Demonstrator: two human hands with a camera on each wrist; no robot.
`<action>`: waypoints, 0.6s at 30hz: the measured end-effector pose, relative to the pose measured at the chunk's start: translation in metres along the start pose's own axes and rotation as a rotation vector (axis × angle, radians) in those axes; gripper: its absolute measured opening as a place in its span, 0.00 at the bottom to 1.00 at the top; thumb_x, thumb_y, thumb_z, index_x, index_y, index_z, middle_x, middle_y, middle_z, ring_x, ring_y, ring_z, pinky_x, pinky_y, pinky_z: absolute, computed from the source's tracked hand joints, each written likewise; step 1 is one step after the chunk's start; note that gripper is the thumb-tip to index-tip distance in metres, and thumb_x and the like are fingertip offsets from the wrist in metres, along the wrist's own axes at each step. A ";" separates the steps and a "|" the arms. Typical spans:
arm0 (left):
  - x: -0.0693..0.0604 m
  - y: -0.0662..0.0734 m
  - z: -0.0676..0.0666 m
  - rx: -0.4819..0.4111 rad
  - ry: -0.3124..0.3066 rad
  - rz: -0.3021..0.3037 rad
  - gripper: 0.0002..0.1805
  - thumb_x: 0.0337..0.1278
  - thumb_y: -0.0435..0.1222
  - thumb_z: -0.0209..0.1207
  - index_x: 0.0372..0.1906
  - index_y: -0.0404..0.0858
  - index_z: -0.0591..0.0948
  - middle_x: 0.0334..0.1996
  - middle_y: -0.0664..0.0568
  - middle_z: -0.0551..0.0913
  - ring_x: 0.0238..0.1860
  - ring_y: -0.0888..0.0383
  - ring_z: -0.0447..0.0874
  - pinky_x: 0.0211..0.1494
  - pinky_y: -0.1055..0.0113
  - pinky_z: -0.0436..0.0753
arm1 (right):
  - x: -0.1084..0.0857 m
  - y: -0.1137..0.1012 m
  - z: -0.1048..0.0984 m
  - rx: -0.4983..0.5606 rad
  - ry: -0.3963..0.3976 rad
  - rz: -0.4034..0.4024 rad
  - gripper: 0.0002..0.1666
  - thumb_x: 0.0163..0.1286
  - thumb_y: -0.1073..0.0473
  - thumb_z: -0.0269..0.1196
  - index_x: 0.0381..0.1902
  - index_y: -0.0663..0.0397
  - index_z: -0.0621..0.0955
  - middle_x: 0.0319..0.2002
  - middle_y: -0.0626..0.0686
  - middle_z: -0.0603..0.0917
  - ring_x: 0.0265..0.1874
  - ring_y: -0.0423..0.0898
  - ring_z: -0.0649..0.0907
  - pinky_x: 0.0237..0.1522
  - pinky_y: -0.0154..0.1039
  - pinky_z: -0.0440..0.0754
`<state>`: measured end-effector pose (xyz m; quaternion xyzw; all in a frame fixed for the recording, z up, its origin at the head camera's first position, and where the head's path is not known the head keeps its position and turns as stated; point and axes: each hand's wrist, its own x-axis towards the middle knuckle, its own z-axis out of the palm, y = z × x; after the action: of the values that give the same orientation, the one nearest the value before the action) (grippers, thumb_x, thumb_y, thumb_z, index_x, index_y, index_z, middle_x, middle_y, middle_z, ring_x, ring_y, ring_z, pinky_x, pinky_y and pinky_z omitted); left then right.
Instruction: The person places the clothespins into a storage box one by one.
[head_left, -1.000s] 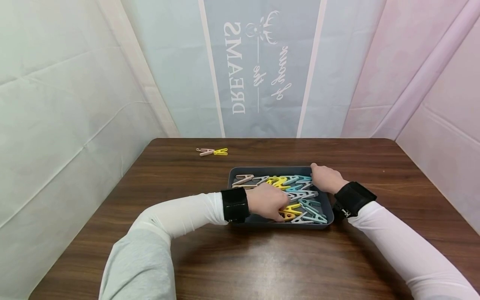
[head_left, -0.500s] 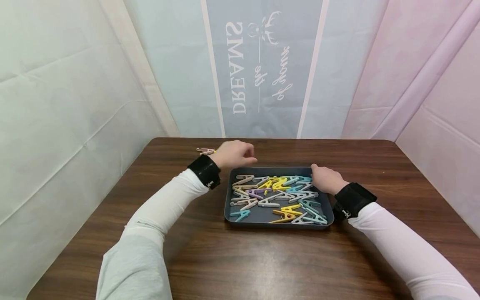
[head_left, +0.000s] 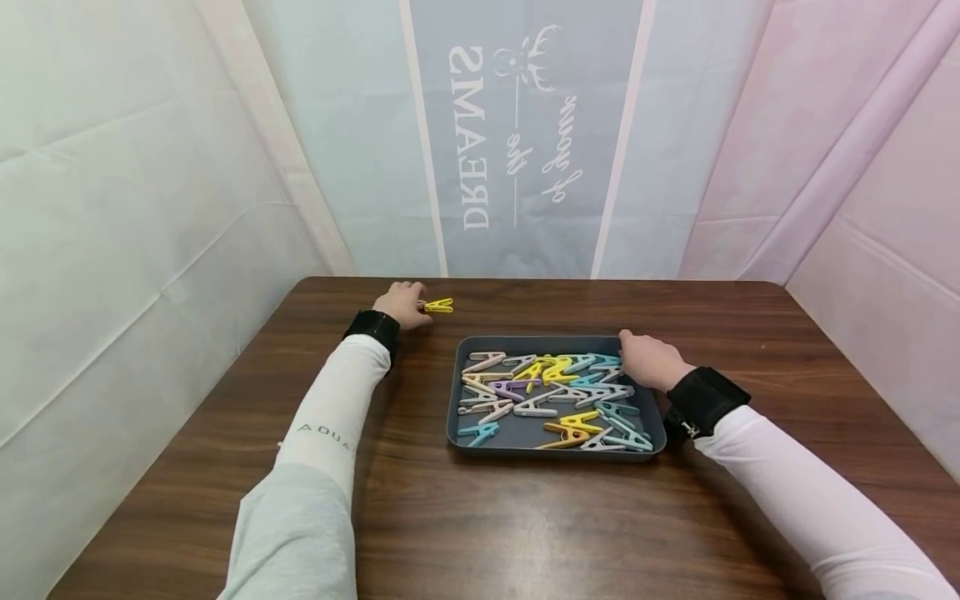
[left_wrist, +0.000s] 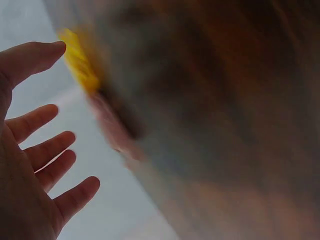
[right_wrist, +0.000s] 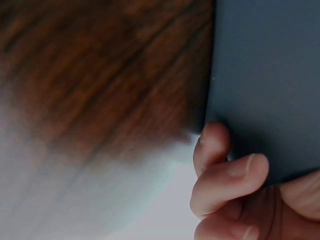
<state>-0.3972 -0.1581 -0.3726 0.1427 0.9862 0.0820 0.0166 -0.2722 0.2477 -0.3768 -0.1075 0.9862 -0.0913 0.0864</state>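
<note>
My left hand (head_left: 402, 305) is at the far left of the table, over a pink clothespin that it mostly hides in the head view. Beside it, a yellow clothespin (head_left: 439, 306) sticks out past the fingers. In the left wrist view the fingers and thumb are spread apart, with the pink clothespin (left_wrist: 111, 120) and the yellow one lying end to end beyond them. A dark grey tray (head_left: 517, 454) holds several clothespins (head_left: 536, 406) in yellow, blue, grey, beige and purple. My right hand (head_left: 651, 360) grips the tray's far right corner, its fingers curled against the outer wall in the right wrist view.
The dark wooden table (head_left: 540, 525) has rounded far corners. Pale cloth hangs close behind it and along both sides, with mirrored lettering (head_left: 472, 137) on the back panel.
My left hand has left the tray's clothespins and moved away and leftward to the two clothespins at the table's far edge. The right hand and the tray have stayed in place.
</note>
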 end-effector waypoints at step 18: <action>-0.005 -0.027 0.009 -0.033 -0.089 -0.171 0.35 0.62 0.44 0.57 0.70 0.33 0.65 0.63 0.33 0.70 0.64 0.39 0.66 0.61 0.44 0.68 | -0.002 0.001 -0.001 -0.002 -0.001 -0.026 0.20 0.75 0.65 0.50 0.57 0.79 0.67 0.31 0.62 0.81 0.27 0.52 0.81 0.28 0.47 0.78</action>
<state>-0.3999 -0.1840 -0.3859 0.0611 0.9916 0.0899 0.0697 -0.2707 0.2491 -0.3757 -0.1206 0.9848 -0.0914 0.0857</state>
